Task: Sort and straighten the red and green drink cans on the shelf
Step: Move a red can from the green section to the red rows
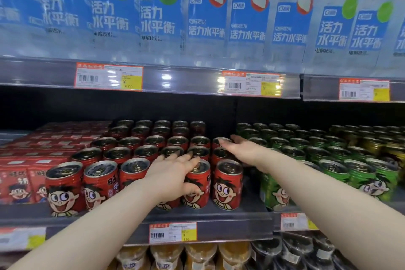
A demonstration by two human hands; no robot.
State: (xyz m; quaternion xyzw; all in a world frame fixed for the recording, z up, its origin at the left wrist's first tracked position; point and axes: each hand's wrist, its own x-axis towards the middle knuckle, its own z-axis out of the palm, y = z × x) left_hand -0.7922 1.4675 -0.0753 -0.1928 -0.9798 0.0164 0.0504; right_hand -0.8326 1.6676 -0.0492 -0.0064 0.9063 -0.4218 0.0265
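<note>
Red drink cans (pixel 228 184) with a cartoon face stand in several rows on the middle shelf. Green cans (pixel 361 173) of the same kind fill the rows to their right. My left hand (pixel 175 173) lies over the front-row red cans, fingers spread across their tops and thumb down the front of one can (pixel 197 195). My right hand (pixel 238 149) reaches deeper, fingers flat and apart on top of red cans in the rightmost red column, beside the first green row. A gap (pixel 252 182) separates red and green at the front.
Red cartons (pixel 19 182) with the same cartoon sit left of the cans. Water bottles (pixel 206 17) hang close overhead on the upper shelf, whose price rail (pixel 153 79) limits headroom. Bottles (pixel 197 254) stand on the shelf below. The shelf's front edge (pixel 219 228) carries price tags.
</note>
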